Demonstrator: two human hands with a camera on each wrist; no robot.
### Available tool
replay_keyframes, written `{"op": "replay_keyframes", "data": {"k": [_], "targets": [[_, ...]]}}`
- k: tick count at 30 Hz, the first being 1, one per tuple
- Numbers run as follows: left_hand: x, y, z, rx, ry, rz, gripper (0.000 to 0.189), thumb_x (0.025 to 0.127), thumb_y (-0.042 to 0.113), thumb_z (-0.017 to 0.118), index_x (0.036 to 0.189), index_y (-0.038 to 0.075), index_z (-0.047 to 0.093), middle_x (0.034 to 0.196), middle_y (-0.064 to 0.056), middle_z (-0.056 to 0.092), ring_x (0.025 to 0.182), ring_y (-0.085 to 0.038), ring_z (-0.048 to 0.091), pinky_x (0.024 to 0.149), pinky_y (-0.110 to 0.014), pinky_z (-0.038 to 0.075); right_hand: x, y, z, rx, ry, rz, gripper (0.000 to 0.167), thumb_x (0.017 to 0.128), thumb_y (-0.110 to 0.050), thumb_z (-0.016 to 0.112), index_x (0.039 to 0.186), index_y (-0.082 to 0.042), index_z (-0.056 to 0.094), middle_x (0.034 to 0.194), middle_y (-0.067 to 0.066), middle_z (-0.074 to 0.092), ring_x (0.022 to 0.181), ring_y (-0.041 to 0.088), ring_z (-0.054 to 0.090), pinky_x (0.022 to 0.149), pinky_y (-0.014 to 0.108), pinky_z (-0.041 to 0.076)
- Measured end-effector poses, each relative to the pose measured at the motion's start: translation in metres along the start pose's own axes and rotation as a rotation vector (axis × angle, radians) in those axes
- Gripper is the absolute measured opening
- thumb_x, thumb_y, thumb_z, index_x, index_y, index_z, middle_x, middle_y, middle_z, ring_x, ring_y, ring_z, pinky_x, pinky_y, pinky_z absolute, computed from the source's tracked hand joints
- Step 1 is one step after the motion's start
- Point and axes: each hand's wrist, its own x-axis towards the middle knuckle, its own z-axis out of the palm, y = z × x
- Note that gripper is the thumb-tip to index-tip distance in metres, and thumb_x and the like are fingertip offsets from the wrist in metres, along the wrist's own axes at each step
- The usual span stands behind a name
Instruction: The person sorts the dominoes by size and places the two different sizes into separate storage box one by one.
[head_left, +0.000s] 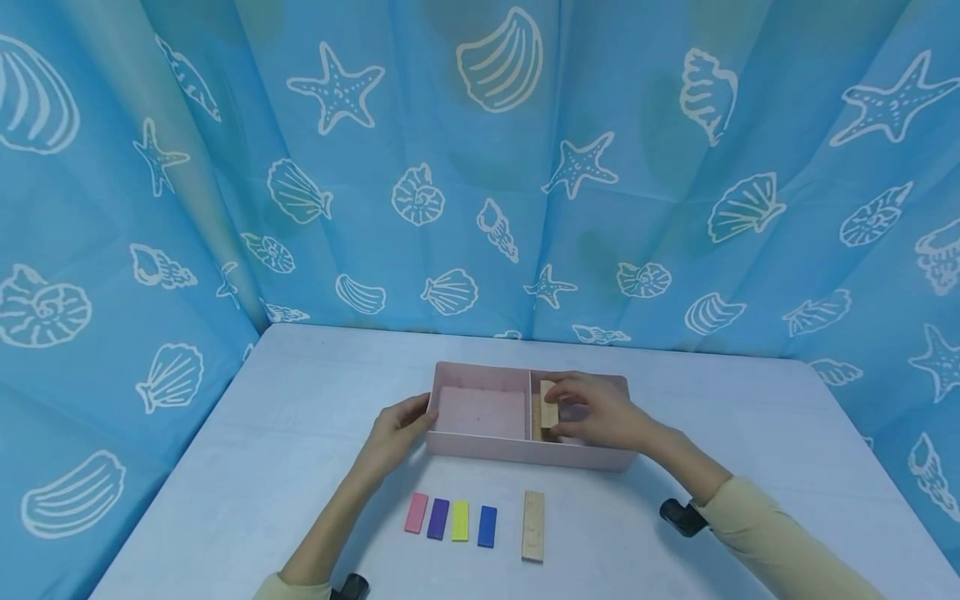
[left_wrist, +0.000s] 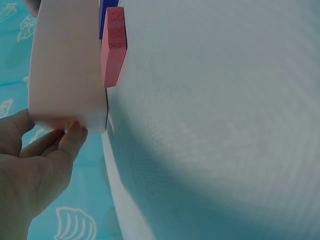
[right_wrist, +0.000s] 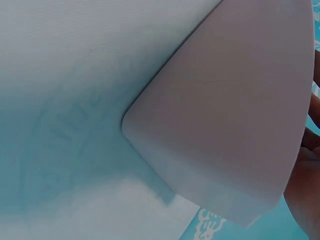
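A pale pink box (head_left: 480, 447) with a divider (head_left: 531, 404) stands on the table. My left hand (head_left: 393, 429) grips its left end, thumb at the rim and fingers against the outer wall (left_wrist: 67, 65) in the left wrist view. In the right compartment, close to the divider, my right hand (head_left: 596, 408) pinches a wooden block (head_left: 550, 407) between thumb and fingers. More wood (head_left: 536, 423) shows below and left of that block. The box wall (right_wrist: 220, 110) hides most of the right hand in the right wrist view.
In front of the box lie a pink block (head_left: 416, 512), a purple block (head_left: 438, 518), a yellow block (head_left: 460, 521), a blue block (head_left: 487, 527) and a longer wooden block (head_left: 533, 526). A blue shell-print curtain (head_left: 450, 208) hangs behind the white table (head_left: 300, 375).
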Motion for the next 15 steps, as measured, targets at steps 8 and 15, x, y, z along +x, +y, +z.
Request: {"op": "replay_keyframes", "data": {"k": [8, 15], "targets": [[0.000, 0.000, -0.001, -0.001, 0.002, -0.012, 0.047, 0.101, 0.021, 0.059, 0.141, -0.002, 0.051, 0.141, -0.019, 0.054, 0.131, -0.034, 0.050, 0.106, -0.048, 0.043, 0.007, -0.001, 0.007, -0.048, -0.009, -0.001, 0.039, 0.082, -0.019, 0.082, 0.117, -0.012, 0.067, 0.136, 0.008, 0.058, 0.114, 0.024, 0.062, 0.093, 0.041, 0.054], [0.001, -0.001, 0.000, -0.005, 0.002, -0.021, 0.048, 0.101, 0.022, 0.058, 0.142, -0.001, 0.050, 0.141, -0.018, 0.054, 0.132, -0.034, 0.050, 0.105, -0.048, 0.043, 0.011, 0.000, 0.013, -0.110, -0.008, -0.032, 0.036, 0.082, -0.017, 0.082, 0.115, -0.011, 0.068, 0.132, 0.008, 0.061, 0.111, 0.023, 0.060, 0.093, 0.039, 0.055]]}}
